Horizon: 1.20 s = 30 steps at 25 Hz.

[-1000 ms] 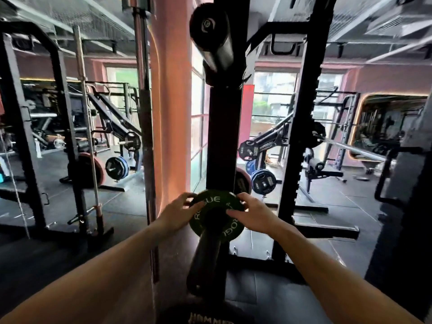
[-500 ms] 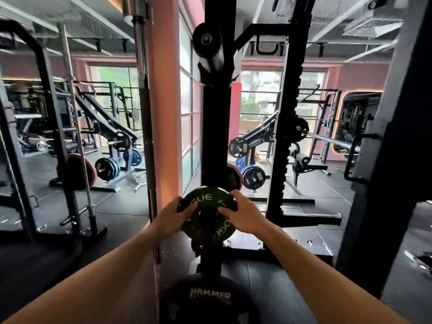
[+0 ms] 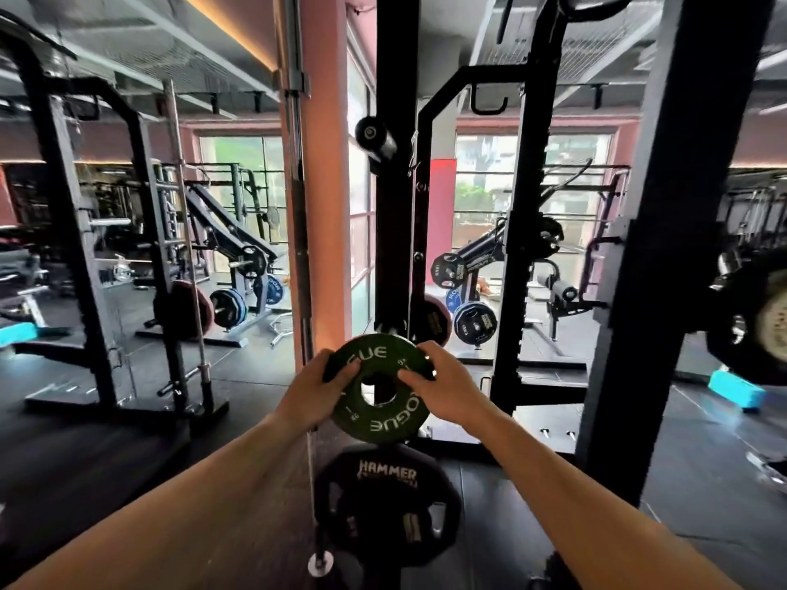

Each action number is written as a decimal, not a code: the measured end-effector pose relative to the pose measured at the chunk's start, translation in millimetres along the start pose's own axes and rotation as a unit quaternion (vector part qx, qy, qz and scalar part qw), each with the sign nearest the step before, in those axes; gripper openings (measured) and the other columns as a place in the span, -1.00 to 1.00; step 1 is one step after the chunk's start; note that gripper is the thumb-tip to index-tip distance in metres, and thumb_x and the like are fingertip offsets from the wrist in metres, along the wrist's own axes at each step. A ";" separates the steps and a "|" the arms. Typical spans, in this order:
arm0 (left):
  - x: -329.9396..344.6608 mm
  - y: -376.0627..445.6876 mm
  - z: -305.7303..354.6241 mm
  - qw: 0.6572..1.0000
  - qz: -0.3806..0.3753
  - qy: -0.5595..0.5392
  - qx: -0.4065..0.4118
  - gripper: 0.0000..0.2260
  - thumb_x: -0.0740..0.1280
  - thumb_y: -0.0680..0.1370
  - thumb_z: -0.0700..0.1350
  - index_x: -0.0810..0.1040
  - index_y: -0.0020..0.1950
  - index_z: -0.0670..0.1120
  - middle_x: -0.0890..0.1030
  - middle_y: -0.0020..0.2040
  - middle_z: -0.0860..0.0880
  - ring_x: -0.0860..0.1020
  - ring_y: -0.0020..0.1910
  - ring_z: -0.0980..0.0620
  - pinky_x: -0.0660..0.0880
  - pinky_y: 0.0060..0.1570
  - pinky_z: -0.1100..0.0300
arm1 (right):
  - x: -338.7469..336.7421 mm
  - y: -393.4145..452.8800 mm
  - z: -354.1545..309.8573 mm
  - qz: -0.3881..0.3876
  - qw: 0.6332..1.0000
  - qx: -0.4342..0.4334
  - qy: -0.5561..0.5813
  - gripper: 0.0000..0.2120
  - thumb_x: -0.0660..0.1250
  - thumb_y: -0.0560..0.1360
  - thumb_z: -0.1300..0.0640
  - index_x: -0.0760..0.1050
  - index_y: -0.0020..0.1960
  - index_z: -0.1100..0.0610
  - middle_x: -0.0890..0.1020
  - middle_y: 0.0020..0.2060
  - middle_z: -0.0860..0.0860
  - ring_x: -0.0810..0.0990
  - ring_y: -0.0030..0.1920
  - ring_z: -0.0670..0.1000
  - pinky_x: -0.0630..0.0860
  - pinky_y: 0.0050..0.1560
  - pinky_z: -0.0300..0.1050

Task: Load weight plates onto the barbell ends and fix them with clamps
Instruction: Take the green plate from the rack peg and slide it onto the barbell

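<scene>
**Green plate held in both hands**

While you face the black rack upright (image 3: 394, 232), your left hand (image 3: 313, 396) and right hand (image 3: 447, 387) grip the green weight plate (image 3: 379, 387) by its opposite edges, fingers (image 3: 411, 376) closed over its face. It hangs upright in the air, its centre hole open, just above the black Hammer plate (image 3: 385, 502) stored lower on the rack.

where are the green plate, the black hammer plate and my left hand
green plate (image 3: 385, 423): head view, lower face by the white lettering
black hammer plate (image 3: 385, 506): head view, face below the logo
left hand (image 3: 313, 396): head view, back of the hand
</scene>
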<state>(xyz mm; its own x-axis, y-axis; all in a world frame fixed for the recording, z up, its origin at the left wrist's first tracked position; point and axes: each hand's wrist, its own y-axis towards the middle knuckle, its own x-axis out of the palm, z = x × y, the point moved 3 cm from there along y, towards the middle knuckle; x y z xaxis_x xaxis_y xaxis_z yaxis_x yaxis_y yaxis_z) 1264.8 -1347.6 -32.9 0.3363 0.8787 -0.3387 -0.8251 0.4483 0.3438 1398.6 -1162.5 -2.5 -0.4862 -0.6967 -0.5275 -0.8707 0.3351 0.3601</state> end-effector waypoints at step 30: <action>430.1 -261.8 365.1 0.947 -0.248 -0.139 0.148 -0.80 0.38 0.61 0.03 0.54 0.14 -0.04 0.68 -0.02 -0.07 0.71 -0.09 -0.05 0.69 -0.14 -0.14 | -477.9 -420.0 38.3 0.278 0.940 0.109 -0.167 -0.74 0.45 0.54 0.08 0.54 0.20 0.04 0.64 0.11 0.05 0.62 0.14 0.09 0.60 0.15 0.12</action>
<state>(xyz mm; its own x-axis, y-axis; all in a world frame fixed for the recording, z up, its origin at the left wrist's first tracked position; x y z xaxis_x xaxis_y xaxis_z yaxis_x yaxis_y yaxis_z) 1791.2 -1027.2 51.3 0.7900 0.5382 -0.2939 -0.3845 0.8081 0.4463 1993.8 -946.0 68.9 -0.8349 -0.1501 -0.5295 -0.4520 0.7359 0.5041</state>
